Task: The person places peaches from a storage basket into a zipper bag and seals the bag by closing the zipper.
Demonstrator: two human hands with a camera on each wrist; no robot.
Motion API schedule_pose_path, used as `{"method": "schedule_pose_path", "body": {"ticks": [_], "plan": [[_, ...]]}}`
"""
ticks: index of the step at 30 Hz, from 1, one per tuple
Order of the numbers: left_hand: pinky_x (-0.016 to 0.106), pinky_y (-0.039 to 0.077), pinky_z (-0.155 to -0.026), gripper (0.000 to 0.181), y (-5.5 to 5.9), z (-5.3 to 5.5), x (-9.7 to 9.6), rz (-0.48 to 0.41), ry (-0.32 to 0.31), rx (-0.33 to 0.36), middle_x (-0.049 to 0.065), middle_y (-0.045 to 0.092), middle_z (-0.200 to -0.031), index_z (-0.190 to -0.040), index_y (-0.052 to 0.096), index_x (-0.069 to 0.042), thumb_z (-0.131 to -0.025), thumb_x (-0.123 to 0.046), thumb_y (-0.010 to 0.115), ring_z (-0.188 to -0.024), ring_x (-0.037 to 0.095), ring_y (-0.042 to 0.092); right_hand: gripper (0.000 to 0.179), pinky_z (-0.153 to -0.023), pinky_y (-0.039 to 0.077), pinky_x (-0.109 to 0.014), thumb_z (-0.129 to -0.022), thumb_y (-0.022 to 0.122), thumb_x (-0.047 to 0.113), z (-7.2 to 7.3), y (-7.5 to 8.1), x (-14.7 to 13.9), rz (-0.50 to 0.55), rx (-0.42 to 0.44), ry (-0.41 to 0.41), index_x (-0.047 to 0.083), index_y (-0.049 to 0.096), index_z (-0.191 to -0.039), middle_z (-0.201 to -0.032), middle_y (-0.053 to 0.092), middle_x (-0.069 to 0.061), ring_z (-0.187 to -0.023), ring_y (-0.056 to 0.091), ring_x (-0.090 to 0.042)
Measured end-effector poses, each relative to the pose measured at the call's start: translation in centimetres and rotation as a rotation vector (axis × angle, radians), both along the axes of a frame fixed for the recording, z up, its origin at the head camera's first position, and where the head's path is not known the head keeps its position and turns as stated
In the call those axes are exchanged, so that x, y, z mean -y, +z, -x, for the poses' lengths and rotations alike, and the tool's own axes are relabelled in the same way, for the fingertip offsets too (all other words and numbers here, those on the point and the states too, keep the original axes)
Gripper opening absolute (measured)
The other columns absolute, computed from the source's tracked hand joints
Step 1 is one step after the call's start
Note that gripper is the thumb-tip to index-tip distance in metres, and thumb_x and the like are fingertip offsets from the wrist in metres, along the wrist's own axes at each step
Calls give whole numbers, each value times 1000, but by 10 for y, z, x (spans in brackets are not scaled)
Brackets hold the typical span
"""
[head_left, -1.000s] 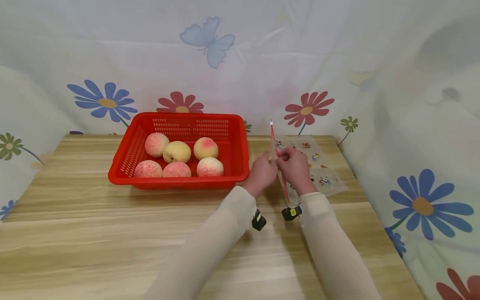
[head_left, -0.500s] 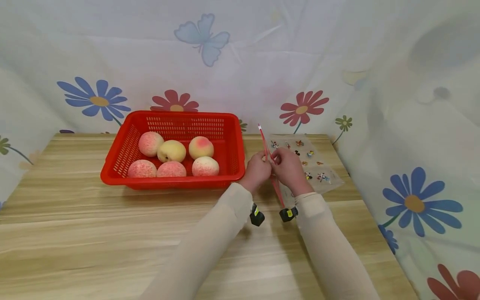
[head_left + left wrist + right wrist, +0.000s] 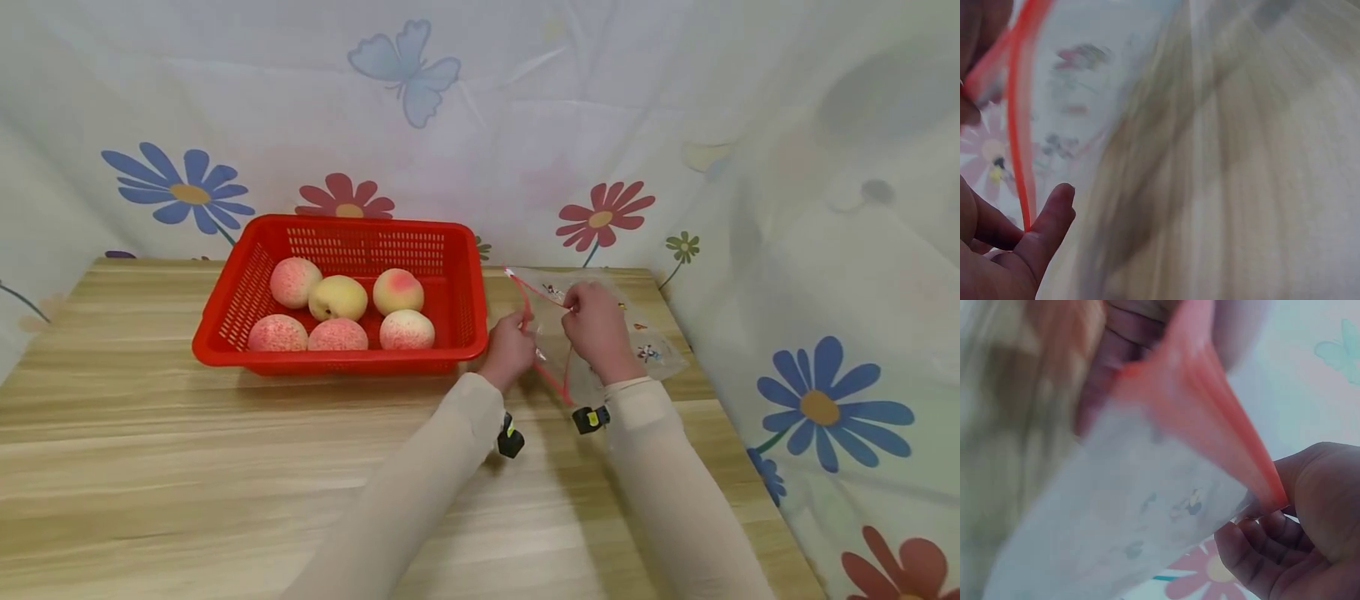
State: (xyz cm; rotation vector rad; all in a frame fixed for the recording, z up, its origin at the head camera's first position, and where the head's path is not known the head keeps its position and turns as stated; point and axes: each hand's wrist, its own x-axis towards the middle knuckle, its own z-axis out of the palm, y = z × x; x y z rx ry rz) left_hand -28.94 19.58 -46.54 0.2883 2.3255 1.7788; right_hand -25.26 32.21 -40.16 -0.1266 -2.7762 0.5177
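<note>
A clear plastic zip bag point(image 3: 553, 333) with small cartoon prints and a red zip edge point(image 3: 1019, 125) stands partly raised over the right of the table, its mouth spread apart. My left hand point(image 3: 510, 348) pinches one side of the red edge between thumb and fingers. On the other side, my right hand point(image 3: 597, 327) pinches the opposite red edge; the right wrist view shows that edge between the thumb and curled fingers of the right hand point(image 3: 1300, 528). The lower part of the bag lies on the table, partly hidden by the right hand.
A red plastic basket point(image 3: 480, 333) stands to the left of the hands, close to the left hand. It holds several peaches point(image 3: 337, 297). A flowered cloth point(image 3: 480, 125) hangs behind the wooden table point(image 3: 225, 467) and along its right side.
The hands have moved from close together to apart, the right hand going right. The two red edges have parted, so the bag's mouth has opened. The basket and peaches stay put.
</note>
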Motion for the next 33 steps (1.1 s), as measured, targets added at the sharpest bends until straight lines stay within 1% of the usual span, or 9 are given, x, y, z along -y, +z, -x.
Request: {"method": "schedule_pose_path", "body": {"ticks": [3, 9, 11, 15, 20, 24, 27, 30, 33], "plan": [[17, 40, -50, 38, -6, 0, 0, -7, 4, 10, 18, 68, -88, -120, 64, 3, -85, 8, 49, -60, 14, 48, 8, -71, 49, -45, -85, 57, 3, -3, 9, -5, -20, -23, -20, 1, 61, -92, -94, 57, -16, -81, 54, -32], [20, 50, -47, 39, -13, 1, 1, -84, -17, 114, 27, 66, -104, -117, 63, 5, -82, 15, 48, -53, 15, 54, 8, -74, 50, -47, -89, 55, 4, -11, 32, -16, -6, -67, -81, 1, 60, -95, -99, 55, -17, -83, 55, -33], [20, 49, -46, 39, -14, 2, 2, -79, -11, 133, 26, 65, -102, -119, 62, 5, -84, 14, 48, -54, 23, 59, 10, -78, 50, -48, -89, 55, 4, -15, 42, -20, -11, -90, -100, -1, 61, -95, -100, 56, -19, -87, 54, -34], [19, 48, -45, 39, -14, 2, 2, -70, -7, 159, 23, 65, -95, -123, 61, 2, -87, 10, 48, -55, 26, 62, 11, -81, 49, -51, -88, 56, 3, -23, 59, -32, -33, -126, -123, -2, 64, -94, -100, 60, -20, -90, 55, -36], [23, 52, -50, 38, -10, 0, 1, -49, -20, 118, 18, 65, -90, -124, 62, -1, -88, 6, 51, -53, 17, 57, 15, -75, 49, -50, -88, 53, 2, -29, 67, -46, -60, -136, -138, -2, 66, -93, -99, 64, -20, -87, 56, -36], [22, 50, -49, 35, -5, -3, -2, -1, -9, 64, 17, 70, -92, -121, 65, -6, -90, 1, 52, -54, 14, 59, 21, -65, 46, -42, -87, 51, 3, -32, 70, -50, -50, -115, -134, 1, 69, -95, -102, 65, -17, -82, 55, -33], [20, 48, -49, 38, -1, -4, -3, 26, 3, 29, 15, 71, -96, -119, 67, -8, -87, 4, 52, -58, 15, 57, 24, -54, 41, -35, -89, 51, 7, -34, 72, -53, 35, -48, -101, 6, 71, -102, -102, 65, -16, -69, 54, -31], [19, 44, -51, 41, 3, -5, -4, 65, -2, -22, 14, 71, -99, -118, 67, -7, -84, 6, 50, -68, 18, 57, 22, -54, 44, -30, -93, 55, 16, -37, 74, -58, 152, 39, -54, 11, 70, -109, -102, 67, -14, -66, 57, -27], [20, 42, -54, 38, 10, -6, -5, 101, -18, -70, 12, 71, -98, -114, 67, -6, -83, 7, 49, -76, 20, 56, 25, -69, 50, -26, -94, 60, 25, -40, 76, -65, 262, 98, -7, 14, 68, -115, -107, 67, -10, -86, 61, -21]]}}
